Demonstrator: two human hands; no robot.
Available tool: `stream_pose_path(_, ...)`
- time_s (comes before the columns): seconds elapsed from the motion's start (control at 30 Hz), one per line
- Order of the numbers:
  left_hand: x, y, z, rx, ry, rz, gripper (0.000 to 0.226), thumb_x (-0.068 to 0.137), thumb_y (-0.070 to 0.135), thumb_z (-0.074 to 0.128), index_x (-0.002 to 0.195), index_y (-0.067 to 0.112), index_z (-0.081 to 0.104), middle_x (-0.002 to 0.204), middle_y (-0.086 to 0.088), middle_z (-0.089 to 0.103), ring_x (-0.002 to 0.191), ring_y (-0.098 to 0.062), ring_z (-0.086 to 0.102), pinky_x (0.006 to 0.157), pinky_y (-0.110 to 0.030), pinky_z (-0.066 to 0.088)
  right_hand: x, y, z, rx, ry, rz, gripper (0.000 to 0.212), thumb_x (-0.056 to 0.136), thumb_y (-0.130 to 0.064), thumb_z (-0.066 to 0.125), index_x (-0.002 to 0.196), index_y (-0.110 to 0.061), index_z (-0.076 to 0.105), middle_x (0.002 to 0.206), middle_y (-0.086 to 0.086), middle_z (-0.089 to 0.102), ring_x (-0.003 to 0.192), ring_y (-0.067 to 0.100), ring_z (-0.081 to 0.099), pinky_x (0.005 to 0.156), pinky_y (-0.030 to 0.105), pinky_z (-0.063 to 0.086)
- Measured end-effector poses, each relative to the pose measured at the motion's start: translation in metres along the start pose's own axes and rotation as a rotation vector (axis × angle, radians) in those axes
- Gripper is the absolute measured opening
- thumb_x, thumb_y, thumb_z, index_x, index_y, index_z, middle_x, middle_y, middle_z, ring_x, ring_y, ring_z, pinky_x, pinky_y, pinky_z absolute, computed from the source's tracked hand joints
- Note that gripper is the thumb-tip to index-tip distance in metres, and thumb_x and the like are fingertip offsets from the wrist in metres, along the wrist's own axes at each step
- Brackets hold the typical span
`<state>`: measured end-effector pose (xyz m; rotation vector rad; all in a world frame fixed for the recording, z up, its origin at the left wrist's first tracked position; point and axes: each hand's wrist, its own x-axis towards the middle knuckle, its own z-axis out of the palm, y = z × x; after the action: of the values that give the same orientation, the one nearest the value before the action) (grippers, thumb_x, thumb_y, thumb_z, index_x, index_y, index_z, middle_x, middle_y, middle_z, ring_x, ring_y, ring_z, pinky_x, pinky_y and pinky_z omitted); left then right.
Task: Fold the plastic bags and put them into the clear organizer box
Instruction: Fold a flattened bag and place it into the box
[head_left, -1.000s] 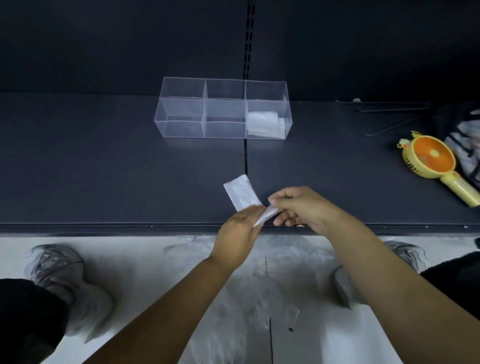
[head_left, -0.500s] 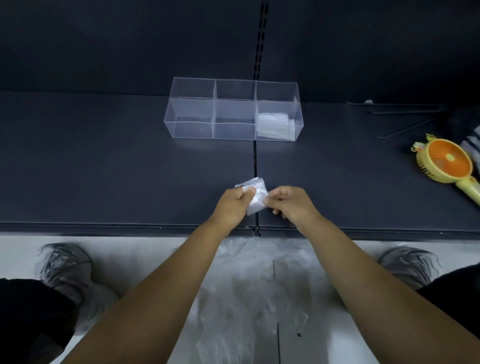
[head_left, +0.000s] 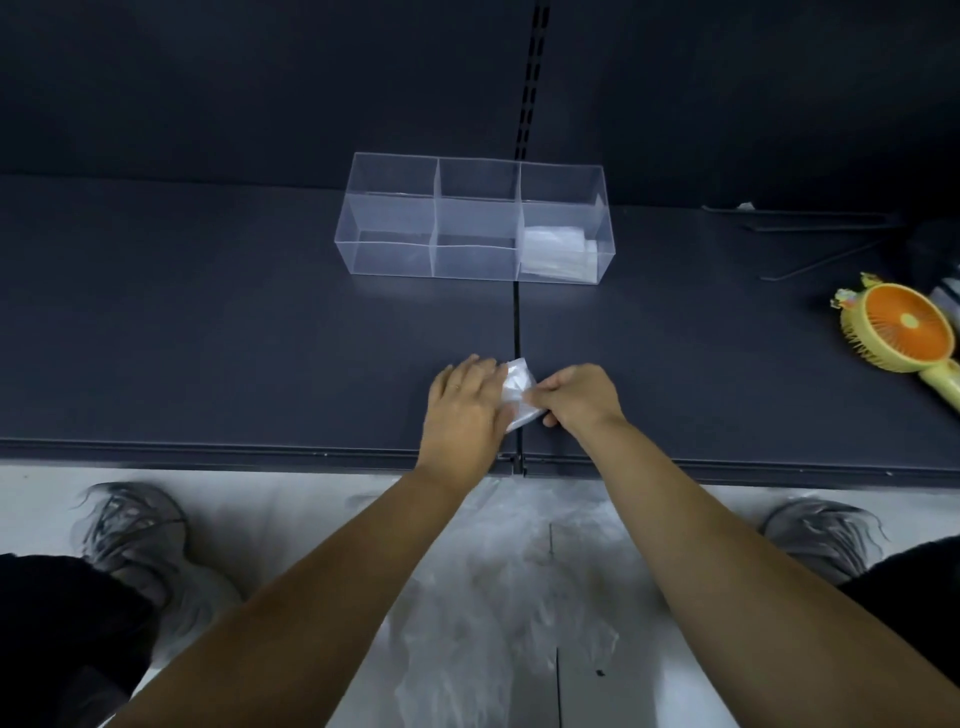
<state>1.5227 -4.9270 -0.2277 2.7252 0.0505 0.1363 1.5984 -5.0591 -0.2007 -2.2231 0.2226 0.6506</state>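
Two hands meet over a small folded plastic bag (head_left: 517, 387) lying near the front edge of the dark shelf (head_left: 208, 338). The left hand (head_left: 462, 402) rests flat on the bag's left part, fingers straight and pressing down. The right hand (head_left: 579, 397) pinches the bag's right edge with curled fingers. Farther back, well apart from both hands, stands the clear organizer box (head_left: 395, 218), with folded bags (head_left: 556, 252) in its right compartment. A yellow and orange handheld fan (head_left: 906, 332) lies at the shelf's right end. Loose bags (head_left: 519, 571) lie on the floor below.

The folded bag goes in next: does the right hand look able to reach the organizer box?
Probably yes: nothing stands on the shelf between the right hand and the organizer box.
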Motion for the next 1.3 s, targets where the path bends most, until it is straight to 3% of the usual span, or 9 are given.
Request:
stream_pose_path(0.1, -0.010, -0.009, 0.016, 0.220, -0.189, -0.048, 0.063, 0.101, 0.050, 0.016, 0.154, 0.017, 0.008, 0.162, 0.002, 0.004, 0.149, -0.020, -0.005, 0.118, -0.046, -0.007, -0.004, -0.001, 0.003, -0.038, 0.030, -0.049, 0.012, 0.079, -0.016, 0.072, 0.069, -0.019, 0.066, 0.075, 0.006, 0.072, 0.069, 0.018, 0.067, 0.068, 0.028, 0.055)
stream_pose_path(0.2, -0.014, -0.012, 0.020, 0.269, -0.223, -0.084, 0.073, 0.092, 0.059, -0.002, 0.153, 0.019, -0.004, 0.162, 0.003, -0.007, 0.148, -0.019, -0.012, 0.116, -0.047, -0.013, -0.010, 0.005, 0.013, -0.070, 0.110, -0.126, 0.003, 0.081, -0.021, 0.069, 0.082, -0.018, 0.070, 0.087, 0.000, 0.070, 0.088, 0.018, 0.065, 0.084, 0.033, 0.050)
stream_pose_path(0.3, -0.013, -0.013, 0.019, 0.247, -0.243, -0.107, 0.085, 0.082, 0.066, -0.012, 0.153, 0.019, -0.006, 0.162, 0.003, -0.009, 0.147, -0.021, -0.015, 0.115, -0.047, -0.016, -0.020, 0.025, 0.028, -0.216, 0.292, -0.265, 0.021, 0.076, -0.038, 0.073, 0.088, -0.024, 0.063, 0.095, -0.008, 0.053, 0.094, 0.011, 0.044, 0.087, 0.030, 0.028)
stream_pose_path(0.43, -0.011, -0.014, 0.017, 0.262, -0.278, -0.140, 0.086, 0.082, 0.070, -0.007, 0.151, 0.019, -0.014, 0.160, 0.001, -0.017, 0.145, -0.024, -0.022, 0.115, -0.049, -0.016, -0.021, 0.044, 0.030, -0.287, 0.440, -0.311, 0.035, 0.076, -0.048, 0.074, 0.096, -0.023, 0.060, 0.104, -0.002, 0.048, 0.100, 0.018, 0.042, 0.082, 0.028, 0.018)
stream_pose_path(0.67, -0.008, -0.016, 0.015, 0.276, -0.291, -0.184, 0.090, 0.085, 0.075, 0.009, 0.150, 0.019, -0.018, 0.159, -0.001, -0.022, 0.145, -0.026, -0.023, 0.114, -0.050, -0.015, -0.019, 0.039, 0.027, -0.257, 0.468, -0.240, 0.012, 0.093, -0.027, 0.058, 0.100, -0.020, 0.063, 0.109, 0.005, 0.053, 0.108, 0.026, 0.045, 0.089, 0.035, 0.025)
stream_pose_path(0.87, -0.009, -0.012, 0.013, 0.266, -0.287, -0.231, 0.097, 0.079, 0.077, 0.005, 0.150, 0.014, -0.018, 0.159, -0.004, -0.022, 0.145, -0.026, -0.022, 0.113, -0.050, -0.015, -0.029, 0.014, 0.038, -0.155, 0.359, -0.147, 0.019, 0.084, -0.034, 0.067, 0.088, -0.016, 0.066, 0.108, 0.001, 0.051, 0.104, 0.020, 0.047, 0.095, 0.036, 0.033)
stream_pose_path(1.07, -0.009, -0.013, 0.013, 0.231, -0.286, -0.259, 0.106, 0.074, 0.083, 0.003, 0.150, 0.011, -0.017, 0.159, -0.005, -0.021, 0.145, -0.023, -0.022, 0.114, -0.049, -0.016, -0.027, -0.010, 0.039, 0.222, 0.264, -0.052, 0.018, 0.079, -0.002, 0.060, 0.091, -0.013, 0.053, 0.082, -0.001, 0.060, 0.077, 0.019, 0.060, 0.061, 0.027, 0.047)
stream_pose_path(1.17, -0.002, -0.030, 0.005, 0.174, -0.224, -0.259, 0.110, 0.066, 0.084, -0.009, 0.153, 0.016, -0.007, 0.161, -0.003, -0.014, 0.147, -0.021, -0.017, 0.115, -0.046, -0.015, -0.008, -0.020, 0.010, 0.377, 0.255, -0.159, 0.031, 0.077, 0.007, 0.064, 0.101, -0.011, 0.053, 0.090, 0.009, 0.064, 0.080, 0.019, 0.060, 0.075, 0.029, 0.049)
stream_pose_path(1.3, 0.004, -0.053, 0.000, 0.312, -0.174, -0.183, 0.095, 0.075, 0.076, -0.017, 0.152, 0.020, -0.008, 0.161, -0.003, -0.010, 0.147, -0.022, -0.013, 0.117, -0.049, -0.010, 0.039, -0.058, -0.054, 0.438, 0.258, -0.333, 0.030, 0.078, 0.008, 0.069, 0.091, -0.015, 0.055, 0.084, 0.002, 0.064, 0.068, 0.005, 0.058, 0.065, 0.019, 0.049)
